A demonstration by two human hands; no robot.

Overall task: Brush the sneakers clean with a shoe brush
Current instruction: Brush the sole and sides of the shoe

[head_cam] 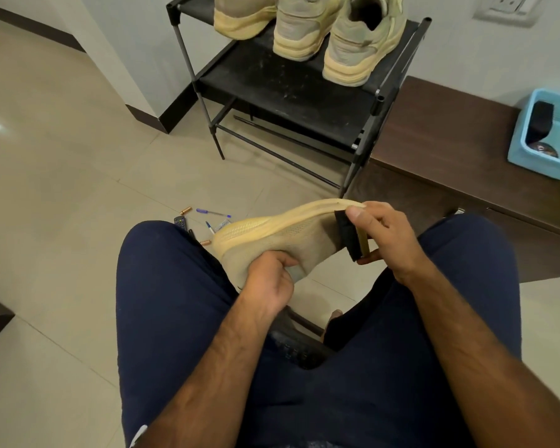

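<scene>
The left grip (269, 279) curls round the sneaker (272, 234) at its soft upper. The right grip (385, 237) is closed on the brush (348, 236), bristles against the shoe end beside its thumb. A hard stroke could twist the sneaker from that single hold.

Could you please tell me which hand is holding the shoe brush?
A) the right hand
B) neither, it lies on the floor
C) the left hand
A: the right hand grips the shoe brush against the sneaker, which the left hand holds.
</scene>
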